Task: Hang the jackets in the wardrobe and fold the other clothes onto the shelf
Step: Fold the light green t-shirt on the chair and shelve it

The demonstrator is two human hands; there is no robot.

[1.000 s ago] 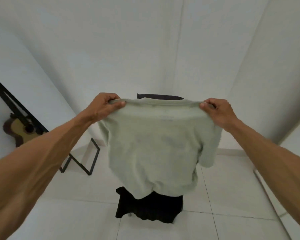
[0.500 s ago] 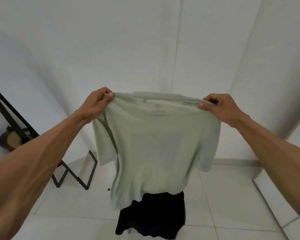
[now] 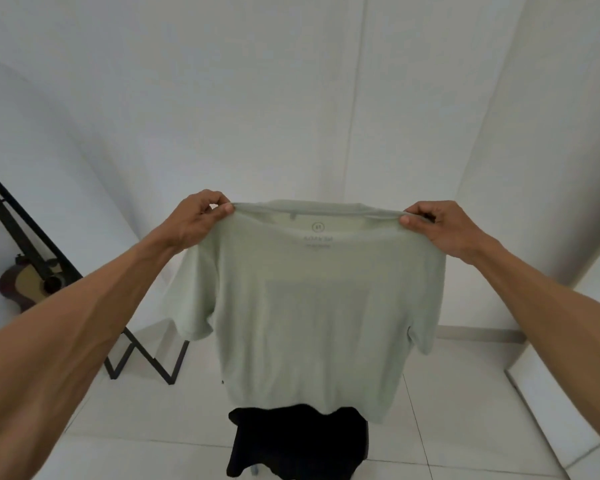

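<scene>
T-shirt (image 3: 312, 306) hangs spread between left hand (image 3: 196, 221) and right hand (image 3: 444, 226).

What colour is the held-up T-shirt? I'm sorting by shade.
Pale sage green, plain, seen in the head view: the T-shirt.

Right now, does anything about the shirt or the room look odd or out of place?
Nothing looks wrong. Both hands, left and right, hold the green T-shirt level by its shoulders. The neck print reads mirrored, seen through the fabric. Dark clothes lie heaped below.
</scene>
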